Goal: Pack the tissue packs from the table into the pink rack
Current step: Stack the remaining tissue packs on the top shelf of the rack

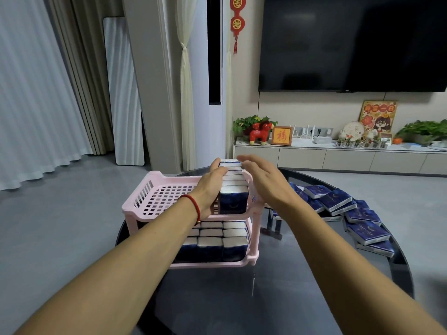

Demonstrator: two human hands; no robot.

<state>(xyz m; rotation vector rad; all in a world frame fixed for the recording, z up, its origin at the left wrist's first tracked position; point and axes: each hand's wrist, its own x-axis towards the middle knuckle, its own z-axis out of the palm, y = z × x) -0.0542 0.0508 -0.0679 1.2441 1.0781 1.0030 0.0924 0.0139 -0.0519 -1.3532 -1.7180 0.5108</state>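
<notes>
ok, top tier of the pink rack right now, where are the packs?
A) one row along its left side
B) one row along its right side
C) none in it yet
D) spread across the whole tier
B: the upper tier of the pink rack holds a single row of tissue packs standing along its right side, with the left hand against that row and bare grid floor to its left.

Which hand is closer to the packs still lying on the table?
Right. The right hand is beside the rack, nearer the loose packs; the left hand is farther, over the rack's top tier.
</notes>
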